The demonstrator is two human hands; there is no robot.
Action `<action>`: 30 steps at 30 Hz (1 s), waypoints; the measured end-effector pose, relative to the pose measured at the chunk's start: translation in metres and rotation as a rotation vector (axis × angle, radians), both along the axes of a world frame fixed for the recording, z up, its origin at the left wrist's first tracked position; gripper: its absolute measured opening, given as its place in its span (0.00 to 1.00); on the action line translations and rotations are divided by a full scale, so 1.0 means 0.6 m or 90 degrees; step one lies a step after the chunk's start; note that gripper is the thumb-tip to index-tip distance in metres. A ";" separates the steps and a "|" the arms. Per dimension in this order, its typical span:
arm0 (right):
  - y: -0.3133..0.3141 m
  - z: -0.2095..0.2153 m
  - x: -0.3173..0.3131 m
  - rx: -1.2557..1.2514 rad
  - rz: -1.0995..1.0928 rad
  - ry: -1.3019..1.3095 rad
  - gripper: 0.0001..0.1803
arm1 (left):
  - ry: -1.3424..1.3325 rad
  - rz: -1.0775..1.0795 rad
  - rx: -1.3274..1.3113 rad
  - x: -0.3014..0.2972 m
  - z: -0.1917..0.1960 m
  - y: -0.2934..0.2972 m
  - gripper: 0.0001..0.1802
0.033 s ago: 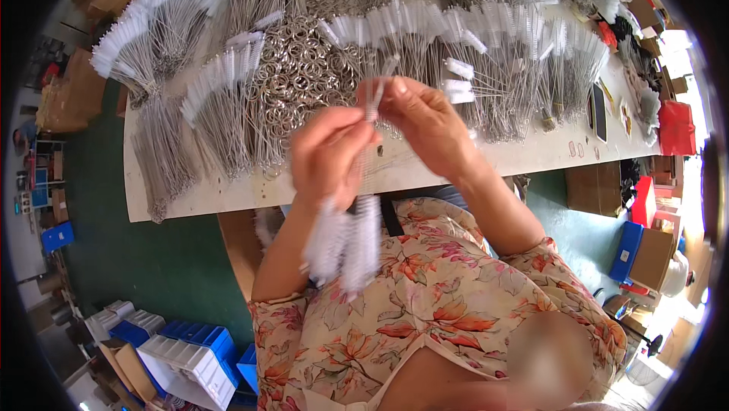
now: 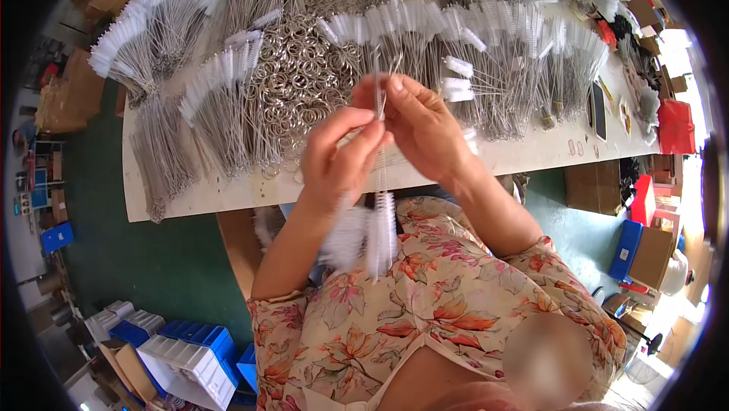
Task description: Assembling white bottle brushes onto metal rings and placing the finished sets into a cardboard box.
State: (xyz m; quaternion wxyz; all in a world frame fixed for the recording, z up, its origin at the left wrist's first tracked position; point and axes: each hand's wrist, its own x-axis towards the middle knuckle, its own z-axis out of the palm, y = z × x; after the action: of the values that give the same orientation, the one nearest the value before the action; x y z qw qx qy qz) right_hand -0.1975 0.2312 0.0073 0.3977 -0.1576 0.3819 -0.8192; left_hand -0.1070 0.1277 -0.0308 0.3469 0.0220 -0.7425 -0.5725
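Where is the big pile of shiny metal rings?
In the head view, the pile of metal rings lies on the table, left of centre, just beyond the left hand, with white-tipped wire brushes beside it.

Nothing has shifted between the two pictures: the left hand (image 2: 340, 154) and right hand (image 2: 424, 124) pinch the thin twisted-wire brushes with white bristle heads (image 2: 370, 230) at the same spot as before

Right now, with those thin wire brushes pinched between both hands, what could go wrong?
The white-bristled wire brushes dangle from the left hand and right hand over the lap, past the table edge; one might slip to the floor. Stiff wire ends could prick fingertips. A sleeve could drag the heap of metal rings off.
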 end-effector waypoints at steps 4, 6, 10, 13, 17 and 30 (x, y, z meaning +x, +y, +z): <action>-0.001 0.002 -0.009 -0.133 0.021 -0.200 0.09 | 0.186 0.099 -0.459 0.007 0.022 -0.024 0.20; 0.023 0.016 -0.032 -0.084 0.119 -0.066 0.09 | 0.165 0.097 -0.398 0.023 0.041 -0.050 0.31; 0.024 0.050 0.003 0.303 0.225 0.405 0.08 | 0.106 -0.134 -0.050 0.007 0.093 -0.084 0.55; 0.020 0.042 0.028 0.206 0.221 0.459 0.08 | -0.098 -0.461 0.292 0.028 0.096 -0.033 0.52; 0.039 0.068 0.011 0.230 0.291 0.374 0.09 | -0.023 -0.278 -0.053 0.031 0.075 -0.073 0.18; 0.250 -0.033 -0.041 0.982 0.174 1.171 0.08 | -0.393 -0.022 -0.149 0.069 -0.042 -0.012 0.11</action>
State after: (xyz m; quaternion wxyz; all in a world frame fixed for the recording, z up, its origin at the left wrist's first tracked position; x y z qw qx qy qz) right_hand -0.2221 0.3814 -0.0126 0.0503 -0.4422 0.8908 0.0911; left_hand -0.0655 0.1205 -0.0563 0.0962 0.1418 -0.8735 -0.4556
